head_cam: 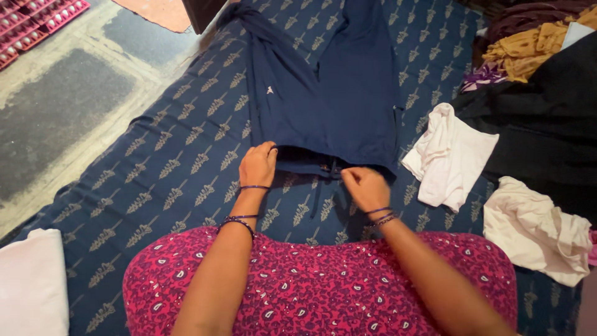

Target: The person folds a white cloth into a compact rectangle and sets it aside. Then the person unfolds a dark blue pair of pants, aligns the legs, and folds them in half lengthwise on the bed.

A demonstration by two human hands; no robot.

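A pair of navy blue trousers (336,93) lies spread flat on a dark blue mattress cover with a pale leaf pattern (174,168), legs pointing away from me and the drawstring waistband nearest me. My left hand (257,165) grips the left end of the waistband. Over the waistband's middle right, my right hand (365,187) is closed on the cloth by the drawstring. Thin bangles circle both wrists. My pink patterned dress (311,286) fills the bottom of the view.
A white garment (449,155) lies crumpled right of the trousers, a cream one (538,230) nearer me. A black cloth (547,118) and a mustard cloth (528,50) pile at the far right. A white pillow (31,283) sits bottom left. Concrete floor (56,106) lies left.
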